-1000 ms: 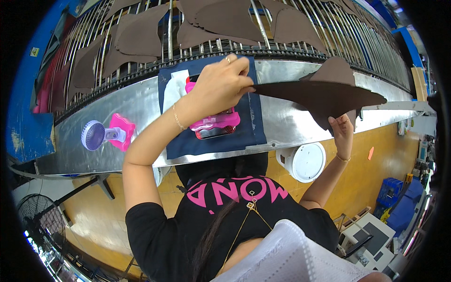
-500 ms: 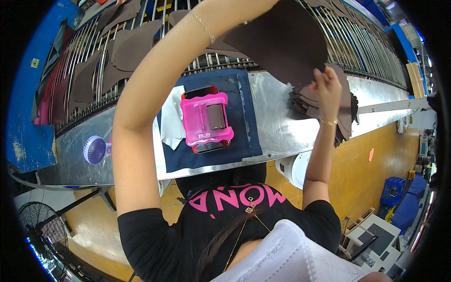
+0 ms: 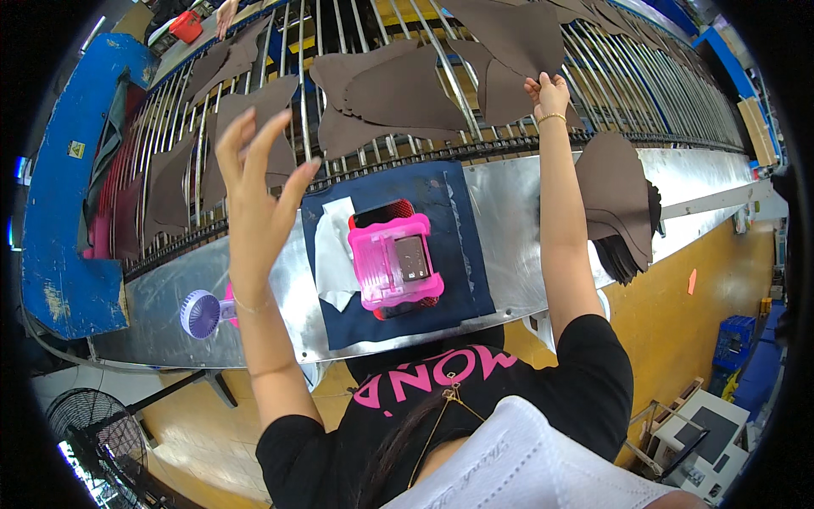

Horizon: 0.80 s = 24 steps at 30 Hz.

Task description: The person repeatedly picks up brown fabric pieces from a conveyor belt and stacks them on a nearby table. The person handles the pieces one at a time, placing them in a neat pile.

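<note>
With the right hand [image 3: 549, 87] pinching a brown leather piece [image 3: 509, 34] over the roller conveyor [image 3: 356, 136] and the left hand [image 3: 254, 182] spread empty (fingers splayed above the rods), the piece could probably land overlapping its neighbours.

Bright, even light; sharp centre, fisheye-bent rim.

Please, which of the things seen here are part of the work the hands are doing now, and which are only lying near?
In the work:
- right hand, holding a brown leather piece at the conveyor rods
- left hand, open, holding nothing
- stack of brown pieces

Only lying near:
- pink case on a dark blue cloth
- white paper
- small purple fan
</note>
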Tool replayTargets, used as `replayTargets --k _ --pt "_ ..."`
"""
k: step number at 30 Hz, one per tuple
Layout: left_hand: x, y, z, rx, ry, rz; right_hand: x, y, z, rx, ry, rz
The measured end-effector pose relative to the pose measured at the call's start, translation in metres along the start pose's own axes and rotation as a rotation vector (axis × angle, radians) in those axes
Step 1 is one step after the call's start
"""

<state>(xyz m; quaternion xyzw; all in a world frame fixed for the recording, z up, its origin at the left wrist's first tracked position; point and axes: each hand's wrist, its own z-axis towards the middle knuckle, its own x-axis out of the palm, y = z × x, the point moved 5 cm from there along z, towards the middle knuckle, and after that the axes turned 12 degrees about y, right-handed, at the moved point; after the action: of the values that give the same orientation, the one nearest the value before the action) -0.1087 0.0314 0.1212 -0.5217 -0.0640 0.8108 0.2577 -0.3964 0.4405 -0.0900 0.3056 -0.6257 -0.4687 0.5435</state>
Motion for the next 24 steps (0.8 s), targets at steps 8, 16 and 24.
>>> replayTargets --k 8,16,24 --pt "0.015 0.046 -0.073 -0.361 0.037 -0.152 -0.022 -0.048 0.041 0.106 -0.159 -0.089" --pt "0.027 0.047 -0.087 -0.388 0.031 -0.188 -0.010 0.024 -0.013 -0.056 -0.010 0.083" --pt "0.046 0.038 -0.086 -0.334 0.058 -0.285 -0.149 0.166 -0.176 -0.182 -0.278 -0.629"
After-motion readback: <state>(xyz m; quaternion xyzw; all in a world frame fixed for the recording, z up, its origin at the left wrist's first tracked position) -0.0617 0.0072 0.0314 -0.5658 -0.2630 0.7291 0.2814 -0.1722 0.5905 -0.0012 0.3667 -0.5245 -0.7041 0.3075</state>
